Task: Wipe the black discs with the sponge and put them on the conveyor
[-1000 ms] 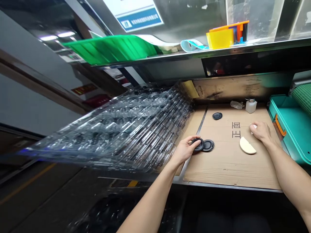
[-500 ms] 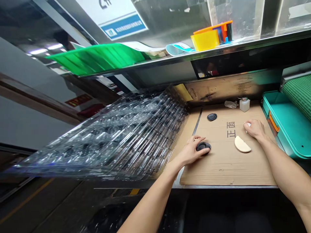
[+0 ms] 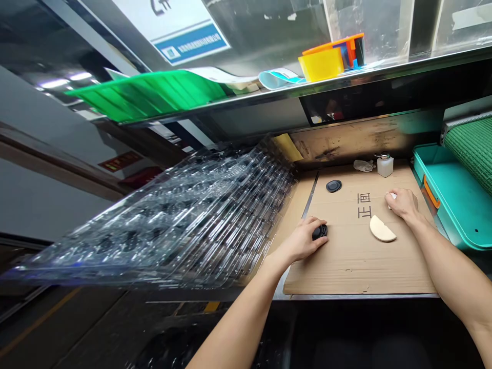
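Note:
My left hand (image 3: 303, 239) is curled over a black round rubber part (image 3: 320, 231) on the cardboard sheet (image 3: 357, 261), fingers closed around it. A second black round part (image 3: 333, 185) lies farther back on the cardboard. My right hand (image 3: 402, 203) rests fisted on the cardboard around a small white object (image 3: 392, 196) that I cannot name. A cream half-moon piece (image 3: 381, 229) lies just in front of that hand.
A stack of clear plastic blister trays (image 3: 184, 215) slopes down to the left of the cardboard. A teal bin (image 3: 449, 205) stands at the right. A small white bottle (image 3: 385, 165) is at the back. Green sheets (image 3: 154, 92) and a yellow box (image 3: 322, 63) sit on the upper shelf.
My left hand has gathered the two black parts that lay side by side and closed over them; only one edge shows now. My right hand has stayed in place.

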Action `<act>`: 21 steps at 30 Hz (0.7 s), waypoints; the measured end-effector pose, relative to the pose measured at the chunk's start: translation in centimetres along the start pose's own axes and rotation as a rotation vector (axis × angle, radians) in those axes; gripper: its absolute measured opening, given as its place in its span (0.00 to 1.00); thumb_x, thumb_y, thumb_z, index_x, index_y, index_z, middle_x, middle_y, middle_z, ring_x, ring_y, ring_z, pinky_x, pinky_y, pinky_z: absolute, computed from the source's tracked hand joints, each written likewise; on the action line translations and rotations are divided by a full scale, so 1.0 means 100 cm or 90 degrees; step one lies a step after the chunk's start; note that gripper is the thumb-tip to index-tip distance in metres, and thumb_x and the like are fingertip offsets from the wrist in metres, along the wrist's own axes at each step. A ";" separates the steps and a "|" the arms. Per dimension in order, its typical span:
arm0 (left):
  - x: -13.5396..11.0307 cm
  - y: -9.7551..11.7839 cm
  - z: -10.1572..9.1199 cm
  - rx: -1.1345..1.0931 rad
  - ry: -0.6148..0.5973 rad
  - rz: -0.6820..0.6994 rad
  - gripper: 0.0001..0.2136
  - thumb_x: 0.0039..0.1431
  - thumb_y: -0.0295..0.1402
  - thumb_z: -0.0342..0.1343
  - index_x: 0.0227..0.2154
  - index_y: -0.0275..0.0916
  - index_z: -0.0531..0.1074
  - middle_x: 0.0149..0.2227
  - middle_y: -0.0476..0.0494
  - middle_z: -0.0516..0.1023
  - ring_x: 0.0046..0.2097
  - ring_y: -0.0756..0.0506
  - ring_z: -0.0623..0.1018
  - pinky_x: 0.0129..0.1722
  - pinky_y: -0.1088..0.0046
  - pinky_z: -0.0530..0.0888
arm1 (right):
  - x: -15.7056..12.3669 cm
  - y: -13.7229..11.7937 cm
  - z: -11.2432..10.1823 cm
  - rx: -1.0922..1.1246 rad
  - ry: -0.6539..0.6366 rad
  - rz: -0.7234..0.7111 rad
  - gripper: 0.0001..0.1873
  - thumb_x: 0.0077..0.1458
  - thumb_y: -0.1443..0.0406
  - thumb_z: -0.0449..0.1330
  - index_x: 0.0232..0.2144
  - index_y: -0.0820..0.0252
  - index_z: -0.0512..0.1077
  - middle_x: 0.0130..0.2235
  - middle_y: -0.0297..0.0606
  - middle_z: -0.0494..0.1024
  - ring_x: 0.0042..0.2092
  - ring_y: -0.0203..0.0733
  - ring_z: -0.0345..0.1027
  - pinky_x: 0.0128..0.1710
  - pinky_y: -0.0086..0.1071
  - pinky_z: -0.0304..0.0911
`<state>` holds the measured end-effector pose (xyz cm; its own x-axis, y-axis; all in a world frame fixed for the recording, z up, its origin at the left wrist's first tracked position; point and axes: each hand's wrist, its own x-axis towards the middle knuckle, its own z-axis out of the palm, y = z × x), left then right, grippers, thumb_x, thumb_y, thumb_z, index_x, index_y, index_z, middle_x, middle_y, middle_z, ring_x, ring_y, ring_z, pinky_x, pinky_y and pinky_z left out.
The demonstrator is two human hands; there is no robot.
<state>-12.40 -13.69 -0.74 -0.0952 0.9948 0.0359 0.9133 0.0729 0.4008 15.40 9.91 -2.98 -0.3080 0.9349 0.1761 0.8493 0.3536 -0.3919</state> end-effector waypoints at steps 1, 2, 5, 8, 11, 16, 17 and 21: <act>0.000 -0.003 -0.001 0.005 0.007 -0.011 0.22 0.57 0.42 0.59 0.54 0.41 0.75 0.54 0.36 0.75 0.58 0.34 0.73 0.62 0.53 0.67 | 0.001 0.001 -0.003 -0.002 0.022 0.016 0.19 0.61 0.57 0.52 0.41 0.55 0.82 0.39 0.46 0.83 0.42 0.50 0.75 0.39 0.34 0.61; 0.000 -0.006 -0.002 0.009 0.008 -0.019 0.22 0.58 0.43 0.59 0.54 0.41 0.74 0.54 0.36 0.75 0.58 0.34 0.73 0.62 0.53 0.67 | 0.001 0.003 -0.005 -0.005 0.048 0.031 0.20 0.62 0.57 0.51 0.42 0.56 0.82 0.41 0.48 0.83 0.43 0.51 0.75 0.41 0.35 0.61; -0.001 -0.012 -0.003 0.013 -0.014 -0.024 0.22 0.59 0.44 0.58 0.53 0.41 0.74 0.55 0.37 0.75 0.58 0.34 0.73 0.62 0.54 0.67 | 0.005 0.012 -0.010 -0.028 0.095 0.064 0.21 0.63 0.59 0.51 0.45 0.60 0.81 0.45 0.53 0.81 0.47 0.54 0.73 0.46 0.39 0.60; -0.003 -0.014 -0.003 0.018 -0.027 -0.019 0.22 0.59 0.44 0.57 0.54 0.41 0.73 0.56 0.37 0.74 0.59 0.34 0.72 0.62 0.55 0.66 | 0.008 0.019 -0.009 -0.065 0.078 0.068 0.20 0.62 0.61 0.51 0.45 0.63 0.80 0.47 0.55 0.79 0.50 0.56 0.70 0.49 0.42 0.59; -0.003 -0.013 -0.003 0.018 -0.030 -0.009 0.22 0.60 0.44 0.56 0.54 0.40 0.73 0.56 0.36 0.74 0.59 0.35 0.72 0.62 0.55 0.66 | 0.005 0.015 -0.007 -0.094 0.084 0.049 0.21 0.64 0.58 0.50 0.43 0.64 0.79 0.49 0.56 0.77 0.52 0.58 0.66 0.51 0.46 0.58; -0.001 -0.013 -0.003 0.023 -0.015 -0.031 0.32 0.59 0.44 0.57 0.65 0.39 0.63 0.60 0.34 0.73 0.63 0.34 0.70 0.64 0.55 0.65 | -0.011 -0.014 -0.023 -0.100 0.086 -0.054 0.25 0.65 0.48 0.50 0.42 0.60 0.77 0.48 0.54 0.76 0.54 0.59 0.64 0.51 0.45 0.58; -0.001 -0.013 -0.003 0.024 -0.012 -0.036 0.34 0.58 0.45 0.58 0.66 0.38 0.61 0.60 0.33 0.73 0.63 0.34 0.71 0.63 0.55 0.66 | -0.016 -0.020 -0.027 -0.072 0.014 -0.089 0.25 0.64 0.45 0.52 0.41 0.58 0.76 0.45 0.51 0.78 0.50 0.55 0.68 0.49 0.42 0.60; -0.002 -0.017 -0.003 0.046 -0.021 -0.039 0.38 0.55 0.49 0.59 0.67 0.38 0.60 0.58 0.32 0.75 0.61 0.32 0.74 0.61 0.55 0.69 | -0.039 -0.039 -0.029 0.016 -0.313 -0.258 0.34 0.38 0.40 0.71 0.42 0.51 0.74 0.39 0.37 0.80 0.39 0.48 0.73 0.36 0.33 0.63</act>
<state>-14.08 -14.01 -1.15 -0.1398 0.9900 -0.0165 0.9327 0.1373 0.3336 14.56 4.80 0.48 -0.7684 0.6290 -0.1180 0.6160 0.6770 -0.4028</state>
